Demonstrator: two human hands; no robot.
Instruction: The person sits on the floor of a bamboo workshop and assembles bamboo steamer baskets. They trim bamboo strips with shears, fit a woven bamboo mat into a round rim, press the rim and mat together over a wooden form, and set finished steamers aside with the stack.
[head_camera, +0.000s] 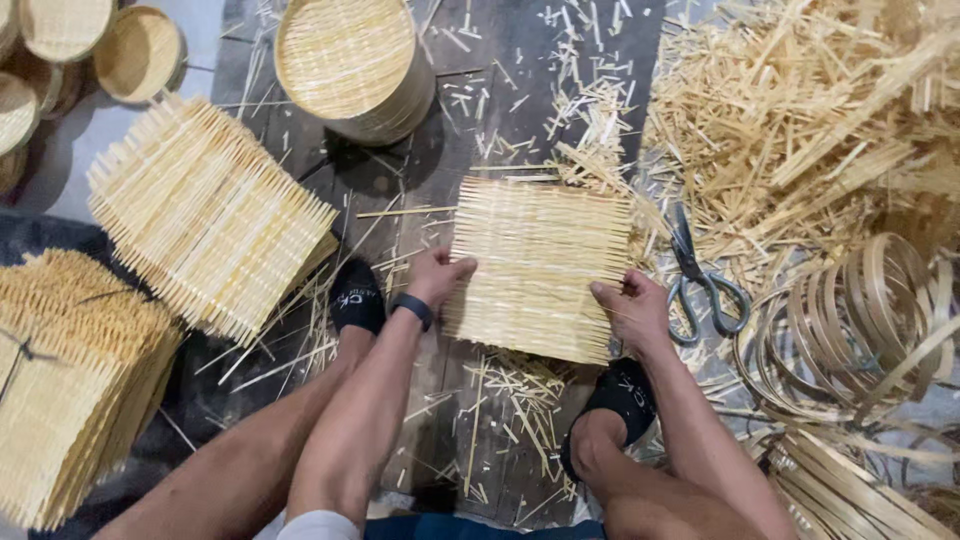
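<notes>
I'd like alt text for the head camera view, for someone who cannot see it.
Seen from above, a squatting person's left hand and right hand grip opposite edges of a square woven bamboo mat on a dark floor. Scissors lie to the right, stacked mats to the left, a round tray above.

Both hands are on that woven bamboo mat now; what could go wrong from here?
1. The woven bamboo mat has loose strip ends at its edges; the left hand and right hand might catch splinters.
2. The scissors lie close beside the right hand.
3. Bamboo offcuts under the feet might prick or slip.
</notes>
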